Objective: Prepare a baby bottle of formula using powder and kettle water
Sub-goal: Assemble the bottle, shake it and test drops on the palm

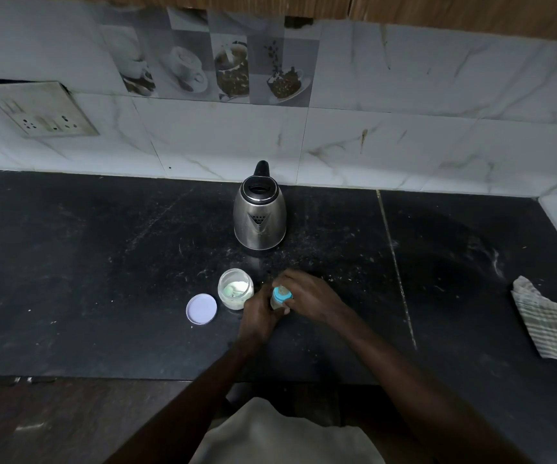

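Observation:
A small baby bottle (279, 298) with a blue collar stands on the black counter (103, 279), mostly hidden by both hands. My left hand (260, 316) wraps its body. My right hand (307, 296) grips the blue collar at the top. Just left of the bottle is an open glass jar (235, 289) of white formula powder with a pale green scoop inside. The jar's round lilac lid (201, 309) lies flat to its left. A steel electric kettle (259, 212) with a black lid stands behind, near the wall.
A striped cloth (551, 324) lies crumpled at the counter's right edge. A wall socket plate (44, 110) sits on the tiled backsplash at the upper left. The counter's front edge runs just below my forearms.

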Motion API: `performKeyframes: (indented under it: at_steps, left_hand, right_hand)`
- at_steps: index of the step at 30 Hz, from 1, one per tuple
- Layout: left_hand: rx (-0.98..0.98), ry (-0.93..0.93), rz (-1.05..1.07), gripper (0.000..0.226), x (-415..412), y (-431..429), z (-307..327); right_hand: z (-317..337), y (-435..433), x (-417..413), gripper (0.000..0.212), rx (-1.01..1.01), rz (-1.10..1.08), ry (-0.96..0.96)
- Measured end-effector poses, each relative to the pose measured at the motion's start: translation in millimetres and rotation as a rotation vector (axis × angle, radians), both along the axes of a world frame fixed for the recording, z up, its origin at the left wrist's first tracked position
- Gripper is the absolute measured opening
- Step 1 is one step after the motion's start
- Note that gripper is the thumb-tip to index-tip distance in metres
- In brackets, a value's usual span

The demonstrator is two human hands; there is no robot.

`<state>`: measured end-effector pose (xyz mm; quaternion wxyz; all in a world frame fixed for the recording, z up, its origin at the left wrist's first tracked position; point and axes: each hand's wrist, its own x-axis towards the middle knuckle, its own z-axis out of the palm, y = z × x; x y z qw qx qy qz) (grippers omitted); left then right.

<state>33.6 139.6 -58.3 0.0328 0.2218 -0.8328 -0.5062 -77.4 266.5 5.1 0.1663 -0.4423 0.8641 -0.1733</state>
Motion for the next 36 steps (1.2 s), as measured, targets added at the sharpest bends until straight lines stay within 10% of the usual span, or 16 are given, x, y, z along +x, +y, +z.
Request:
performKeyframes:
  at_steps: [36]
  left_hand:
    - [0.066, 0.091, 0.068, 0.032, -3.7, 5.2, 12.4]
  right_hand:
    - [23.5, -38.5, 19.8, 0.030, 0.457, -0.041, 0.212]
